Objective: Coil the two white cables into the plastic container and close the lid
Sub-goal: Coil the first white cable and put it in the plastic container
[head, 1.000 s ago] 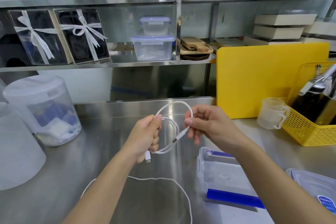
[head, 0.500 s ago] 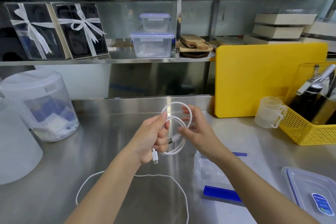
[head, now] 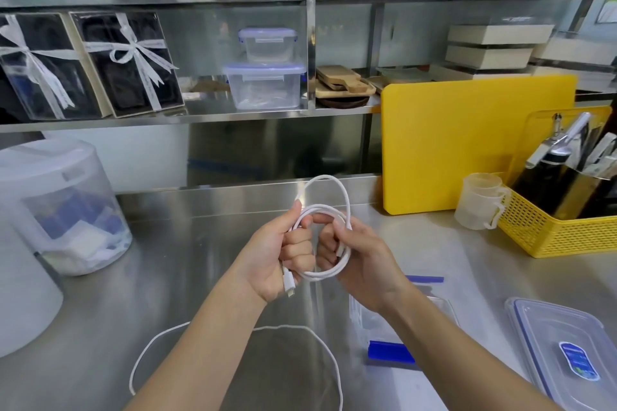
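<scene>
Above the steel counter both hands hold one white cable (head: 337, 188) wound into a small coil. My left hand (head: 278, 252) grips the coil's left side, and a plug end hangs below its palm. My right hand (head: 359, 255) pinches the coil's right side. A second white cable (head: 329, 355) lies loose on the counter under my forearms. The clear plastic container (head: 367, 319) with blue clips sits open beneath my right forearm, partly hidden. Its lid (head: 554, 347) lies flat at the lower right.
A yellow cutting board (head: 467, 140) leans at the back right, with a measuring cup (head: 480, 202) and a yellow basket (head: 561, 233) beside it. A large translucent tub (head: 63, 207) stands at the left. Shelves with boxes and containers run behind the steel counter (head: 187, 277).
My hands have come closer together and the cable's free end has been wound in, so the coil is tighter. The camera has tilted slightly.
</scene>
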A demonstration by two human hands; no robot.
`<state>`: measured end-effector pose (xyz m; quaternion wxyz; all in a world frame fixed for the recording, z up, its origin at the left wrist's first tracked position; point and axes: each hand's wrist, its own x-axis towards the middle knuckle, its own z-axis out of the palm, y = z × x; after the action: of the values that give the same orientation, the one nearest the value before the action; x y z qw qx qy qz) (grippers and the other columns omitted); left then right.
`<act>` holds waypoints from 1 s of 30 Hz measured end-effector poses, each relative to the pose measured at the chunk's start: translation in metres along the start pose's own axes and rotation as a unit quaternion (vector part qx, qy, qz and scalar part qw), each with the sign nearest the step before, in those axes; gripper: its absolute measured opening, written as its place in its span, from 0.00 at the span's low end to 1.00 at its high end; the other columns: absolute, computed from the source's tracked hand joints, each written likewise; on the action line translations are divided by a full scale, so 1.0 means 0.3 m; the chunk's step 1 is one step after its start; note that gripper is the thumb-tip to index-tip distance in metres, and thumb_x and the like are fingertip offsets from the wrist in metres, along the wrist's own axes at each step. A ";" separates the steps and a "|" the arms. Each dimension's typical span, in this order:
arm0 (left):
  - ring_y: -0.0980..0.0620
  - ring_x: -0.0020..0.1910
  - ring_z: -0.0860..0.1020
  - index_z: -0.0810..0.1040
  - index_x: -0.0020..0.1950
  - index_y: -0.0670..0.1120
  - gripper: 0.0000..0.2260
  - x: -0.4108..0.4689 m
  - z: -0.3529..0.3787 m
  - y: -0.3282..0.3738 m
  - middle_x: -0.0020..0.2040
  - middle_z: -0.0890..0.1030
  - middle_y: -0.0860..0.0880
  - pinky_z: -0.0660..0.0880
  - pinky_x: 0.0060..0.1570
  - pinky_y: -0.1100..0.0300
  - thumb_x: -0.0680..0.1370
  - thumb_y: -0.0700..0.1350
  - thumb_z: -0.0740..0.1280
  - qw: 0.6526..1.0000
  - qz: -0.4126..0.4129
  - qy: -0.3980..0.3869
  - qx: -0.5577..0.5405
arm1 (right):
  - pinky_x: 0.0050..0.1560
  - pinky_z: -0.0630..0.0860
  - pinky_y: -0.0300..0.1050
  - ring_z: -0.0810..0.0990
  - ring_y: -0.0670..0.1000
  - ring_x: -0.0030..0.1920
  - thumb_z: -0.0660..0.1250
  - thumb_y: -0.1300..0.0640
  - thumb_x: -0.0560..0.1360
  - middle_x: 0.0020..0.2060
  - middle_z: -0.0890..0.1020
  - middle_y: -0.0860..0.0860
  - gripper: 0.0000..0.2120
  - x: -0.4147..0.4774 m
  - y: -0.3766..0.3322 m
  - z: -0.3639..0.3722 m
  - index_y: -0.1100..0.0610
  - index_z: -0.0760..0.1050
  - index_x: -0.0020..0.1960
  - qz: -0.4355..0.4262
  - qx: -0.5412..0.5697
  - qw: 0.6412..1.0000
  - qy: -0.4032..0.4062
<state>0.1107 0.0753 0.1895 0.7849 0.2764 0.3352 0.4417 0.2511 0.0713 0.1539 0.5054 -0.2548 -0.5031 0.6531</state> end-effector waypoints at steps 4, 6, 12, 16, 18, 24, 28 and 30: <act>0.59 0.15 0.56 0.69 0.32 0.44 0.18 -0.007 0.007 0.004 0.18 0.59 0.53 0.56 0.15 0.69 0.79 0.51 0.57 1.000 -0.018 -0.012 0.012 | 0.35 0.71 0.37 0.68 0.46 0.31 0.70 0.50 0.71 0.29 0.70 0.50 0.21 -0.014 0.006 -0.039 0.61 0.74 0.58 0.001 0.028 0.998 -0.057; 0.59 0.14 0.58 0.69 0.32 0.43 0.18 -0.007 0.008 0.004 0.18 0.60 0.53 0.56 0.15 0.69 0.79 0.51 0.57 1.000 -0.021 -0.013 0.009 | 0.38 0.71 0.37 0.68 0.45 0.32 0.69 0.44 0.69 0.30 0.70 0.49 0.26 -0.023 0.010 -0.047 0.61 0.73 0.60 0.009 0.038 0.997 -0.061; 0.59 0.15 0.58 0.70 0.32 0.43 0.18 -0.015 -0.005 0.037 0.20 0.60 0.53 0.56 0.17 0.69 0.78 0.52 0.58 0.999 0.009 -0.005 0.043 | 0.50 0.70 0.40 0.72 0.46 0.39 0.65 0.31 0.63 0.35 0.76 0.48 0.28 -0.035 -0.002 -0.041 0.52 0.77 0.51 0.064 0.022 0.995 -0.067; 0.59 0.14 0.58 0.68 0.33 0.44 0.18 -0.013 -0.018 0.062 0.18 0.59 0.54 0.55 0.16 0.69 0.79 0.52 0.58 0.998 0.025 0.004 0.061 | 0.50 0.65 0.42 0.67 0.48 0.39 0.58 0.33 0.66 0.37 0.71 0.54 0.20 -0.033 0.016 -0.030 0.48 0.77 0.40 0.061 -0.125 0.990 -0.008; 0.59 0.14 0.58 0.69 0.33 0.43 0.18 -0.019 -0.033 0.081 0.18 0.60 0.53 0.57 0.15 0.70 0.79 0.52 0.57 0.996 0.028 0.012 0.083 | 0.50 0.66 0.40 0.68 0.45 0.37 0.54 0.35 0.71 0.34 0.69 0.51 0.20 -0.040 0.023 -0.045 0.51 0.72 0.37 0.083 -0.180 0.980 -0.008; 0.58 0.15 0.59 0.71 0.33 0.42 0.18 -0.057 -0.059 0.129 0.18 0.61 0.53 0.60 0.16 0.70 0.78 0.53 0.59 0.986 0.052 0.027 0.154 | 0.42 0.68 0.38 0.70 0.44 0.33 0.57 0.44 0.73 0.31 0.72 0.52 0.17 -0.061 -0.018 -0.138 0.52 0.74 0.33 0.077 -0.308 0.947 0.046; 0.58 0.15 0.59 0.71 0.32 0.42 0.19 -0.069 -0.083 0.114 0.19 0.62 0.52 0.59 0.17 0.69 0.79 0.52 0.59 0.987 0.038 0.051 0.147 | 0.44 0.73 0.42 0.73 0.46 0.35 0.58 0.53 0.78 0.32 0.76 0.51 0.15 -0.058 -0.035 -0.170 0.53 0.76 0.35 0.107 -0.428 0.897 0.018; 0.58 0.16 0.57 0.70 0.33 0.43 0.17 -0.064 -0.086 0.097 0.19 0.60 0.53 0.57 0.17 0.68 0.79 0.50 0.59 0.983 0.039 0.053 0.173 | 0.49 0.75 0.42 0.77 0.46 0.38 0.59 0.53 0.78 0.35 0.79 0.50 0.12 -0.054 -0.046 -0.139 0.51 0.77 0.39 0.116 -0.472 0.874 -0.019</act>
<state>0.0687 0.0754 0.1999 0.6887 0.3971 0.4366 0.4211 0.2975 0.0727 0.1483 0.2361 -0.5071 -0.7281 0.3962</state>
